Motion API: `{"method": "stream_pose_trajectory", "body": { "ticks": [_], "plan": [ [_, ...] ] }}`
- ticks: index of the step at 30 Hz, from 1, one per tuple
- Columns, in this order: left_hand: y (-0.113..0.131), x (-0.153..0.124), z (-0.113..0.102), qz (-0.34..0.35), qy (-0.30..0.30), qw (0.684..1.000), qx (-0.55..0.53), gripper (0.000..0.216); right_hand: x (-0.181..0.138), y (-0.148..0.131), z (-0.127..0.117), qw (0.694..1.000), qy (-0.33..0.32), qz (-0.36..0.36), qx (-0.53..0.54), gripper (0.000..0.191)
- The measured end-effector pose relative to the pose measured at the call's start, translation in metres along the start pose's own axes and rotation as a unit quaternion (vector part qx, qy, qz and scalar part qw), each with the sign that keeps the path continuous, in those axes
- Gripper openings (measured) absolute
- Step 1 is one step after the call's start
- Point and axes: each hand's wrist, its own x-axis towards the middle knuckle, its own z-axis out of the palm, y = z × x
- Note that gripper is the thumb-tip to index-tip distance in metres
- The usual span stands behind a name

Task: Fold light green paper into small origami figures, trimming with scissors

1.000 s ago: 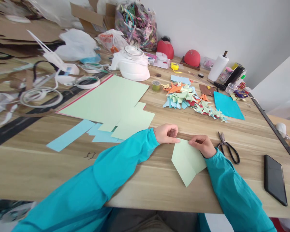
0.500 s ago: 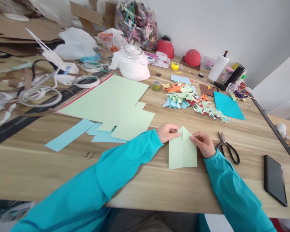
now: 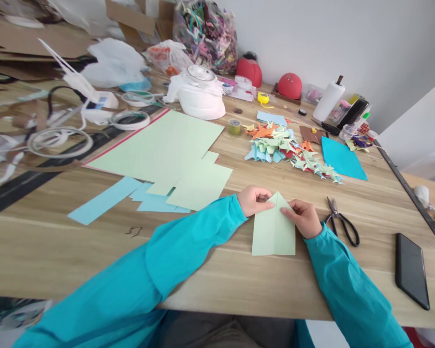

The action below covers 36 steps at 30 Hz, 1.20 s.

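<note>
A pale green sheet of paper (image 3: 273,237) lies in front of me, its far end folded to a point and a crease running down its middle. My left hand (image 3: 255,200) pinches the folded left edge near the tip. On the opposite side, my right hand (image 3: 303,216) is closed on the folded right edge, with its thumb on top of the paper. Just right of that hand rest black-handled scissors (image 3: 340,220), blades pointing away from me.
Larger green sheets (image 3: 159,140) and blue strips (image 3: 103,199) lie to the left. Folded paper stars (image 3: 275,142) are heaped farther back, beside a turquoise sheet (image 3: 342,158). A phone (image 3: 412,270) lies at right. Cable coils (image 3: 60,141) occupy the far left.
My right thumb has shifted inward and left over the paper. The right corner flap now lies flatter toward the centre crease, and the tip has moved slightly right.
</note>
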Motion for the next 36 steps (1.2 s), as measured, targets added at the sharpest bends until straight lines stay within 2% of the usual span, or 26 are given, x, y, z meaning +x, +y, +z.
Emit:
{"method": "stream_pose_trajectory", "body": {
  "ticks": [15, 21, 24, 30, 36],
  "plan": [
    [-0.009, 0.003, -0.002, 0.018, 0.031, 0.999, 0.024, 0.026, -0.001, -0.003, 0.001, 1.000, 0.014, 0.000, 0.000, 0.028],
    [-0.004, 0.001, -0.007, 0.019, 0.019, 0.999, 0.042, 0.026, -0.001, -0.002, 0.001, 0.995, 0.082, -0.048, -0.026, 0.025],
    [0.001, -0.002, -0.005, 0.032, 0.045, 0.996, 0.077, 0.027, -0.001, -0.002, 0.001, 0.990, 0.105, -0.085, -0.046, 0.022],
    [0.012, -0.006, 0.004, 0.113, 0.113, 0.979, 0.129, 0.022, -0.007, -0.002, 0.006, 0.993, 0.050, -0.085, -0.059, 0.021],
    [0.012, -0.008, 0.006, 0.139, 0.083, 0.974, 0.157, 0.015, -0.008, -0.001, 0.008, 0.995, -0.004, -0.076, -0.069, 0.026]
  ]
}}
